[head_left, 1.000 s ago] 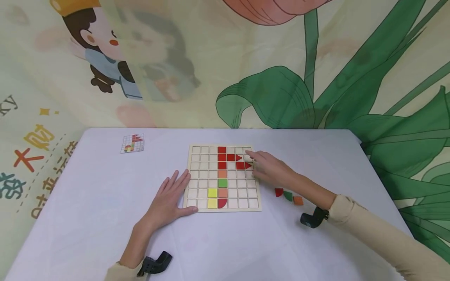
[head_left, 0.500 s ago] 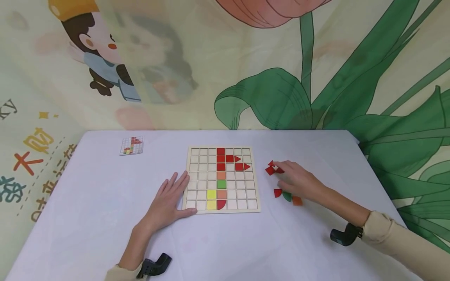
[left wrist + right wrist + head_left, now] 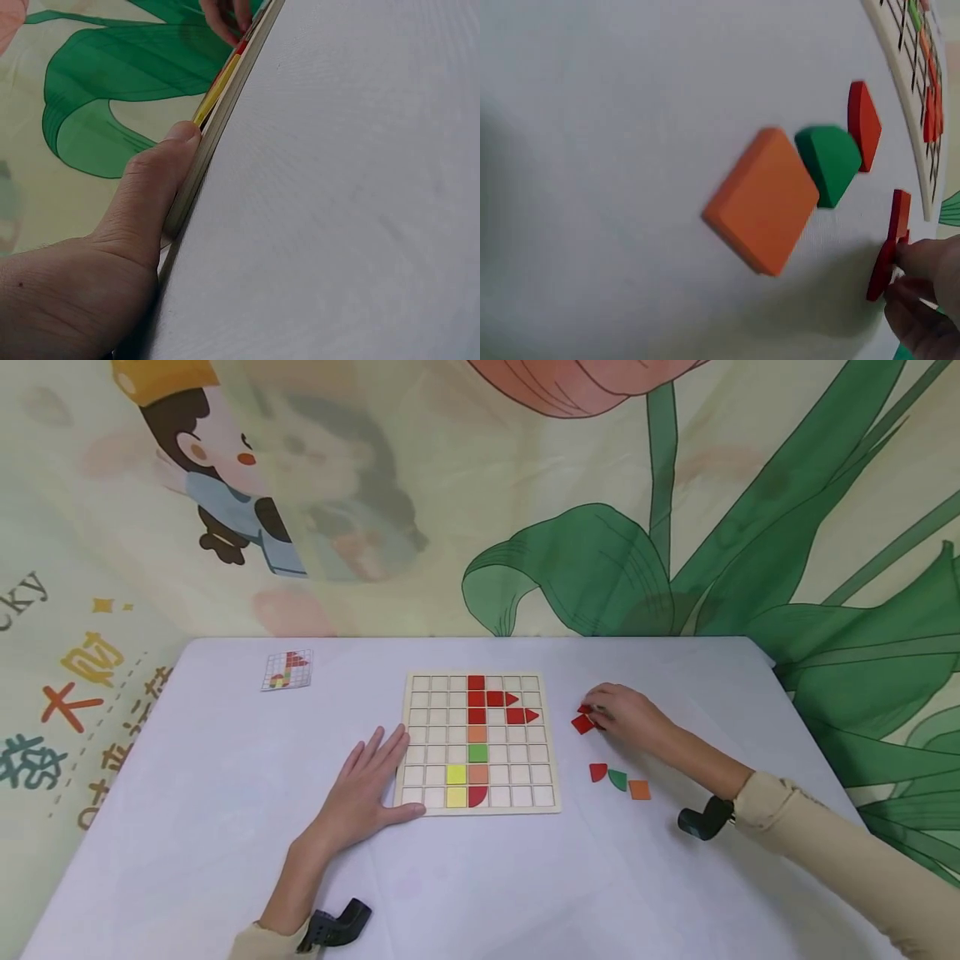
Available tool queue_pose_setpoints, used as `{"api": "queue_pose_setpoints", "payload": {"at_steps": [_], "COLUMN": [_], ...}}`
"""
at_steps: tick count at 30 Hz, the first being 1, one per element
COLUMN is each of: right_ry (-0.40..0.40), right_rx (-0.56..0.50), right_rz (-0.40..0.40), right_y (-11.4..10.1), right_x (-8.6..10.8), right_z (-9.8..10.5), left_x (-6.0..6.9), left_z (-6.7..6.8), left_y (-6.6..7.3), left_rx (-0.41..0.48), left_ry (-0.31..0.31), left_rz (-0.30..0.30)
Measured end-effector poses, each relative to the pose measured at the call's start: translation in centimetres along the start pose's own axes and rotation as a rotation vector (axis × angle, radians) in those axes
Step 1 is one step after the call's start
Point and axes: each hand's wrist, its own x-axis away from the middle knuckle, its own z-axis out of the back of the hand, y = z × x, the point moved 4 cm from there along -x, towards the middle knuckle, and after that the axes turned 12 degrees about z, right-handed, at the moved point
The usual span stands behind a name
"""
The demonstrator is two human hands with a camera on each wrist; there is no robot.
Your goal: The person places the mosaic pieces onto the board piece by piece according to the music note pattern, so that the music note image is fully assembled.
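My left hand (image 3: pixel 356 797) rests at the left edge of a wooden grid board (image 3: pixel 555 793), fingers spread and straight, thumb on the near left corner. Coloured tiles fill part of the grid: red squares (image 3: pixel 476 698) and triangles, a green square (image 3: pixel 477 752), yellow squares (image 3: pixel 456 774). Right of the board, my right hand (image 3: pixel 633 717) is over a few red tiles. In the right wrist view its thumb and finger pinch a dark red tile (image 3: pixel 881 271), whose full shape is hidden. A red square tile (image 3: pixel 582 724) lies beside the fingertips.
Nearer on the right lie a red quarter-round tile (image 3: pixel 597 772), a green rounded tile (image 3: pixel 617 779) and an orange square tile (image 3: pixel 640 790). A small pattern card (image 3: pixel 287 671) lies at the back left of the white table (image 3: pixel 187 827). A printed curtain hangs behind.
My right hand has moved from the board's right edge to the loose red tiles, and its fingers have closed on one. The left hand stays at the board.
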Motion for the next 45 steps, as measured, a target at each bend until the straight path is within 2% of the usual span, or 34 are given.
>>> {"api": "queue_pose_setpoints", "payload": {"at_steps": [8,15,21,25,33,37,41,45], "right_ry": [-0.091,0.008,0.066,0.061,-0.083,-0.063,-0.041,-0.074], "right_rx": [-0.047,-0.106,-0.224,-0.256,-0.170,-0.138,-0.154,-0.159], "right_rz": [0.017,0.067,0.105,0.152,0.239,0.293,0.319,0.336], "right_y": [1.0,0.4,-1.6,-2.8,-5.0,-5.2,-4.9,-4.8], "right_x": [-1.5,-3.5,-7.1,-9.4,-12.1,-12.8,-13.2,-13.5], "right_z": [-0.1,1.2,1.3,0.8,-0.5,-0.9,-1.0,-1.3], "left_x": [0.1,-0.1,-0.2,-0.2,0.0,0.0,-0.1,0.0], "left_z": [0.0,-0.1,0.1,0.1,-0.1,-0.1,-0.1,0.0], "left_y": [0.0,-0.1,-0.2,-0.1,0.0,0.0,0.0,0.1], "left_rx": [0.001,-0.010,-0.012,-0.008,-0.005,-0.006,-0.006,-0.005], "left_ry": [0.005,0.006,0.014,0.016,0.015,0.017,0.012,0.012], "left_rz": [0.001,0.004,0.004,0.001,0.002,0.002,0.004,0.006]}}
